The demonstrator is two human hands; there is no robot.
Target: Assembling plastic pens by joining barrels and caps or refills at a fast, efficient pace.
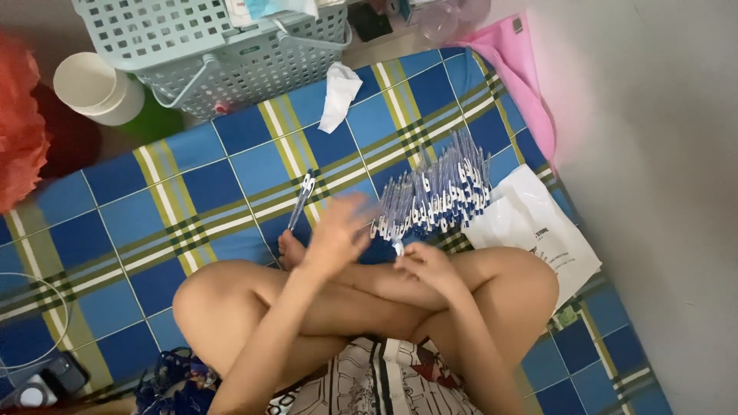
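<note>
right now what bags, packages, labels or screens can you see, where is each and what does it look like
White plastic bag: flat on the checked mat beside the right knee, right of the pen pile, with dark print.
Small green label: on the mat just below the bag, squarish.
Dark phone-like device: lower left edge, rounded; whether a screen shows, I cannot tell.
No lit screens or signs.

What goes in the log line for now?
left hand: blurred, above mat | right hand: holding pen | pens: piled
</note>
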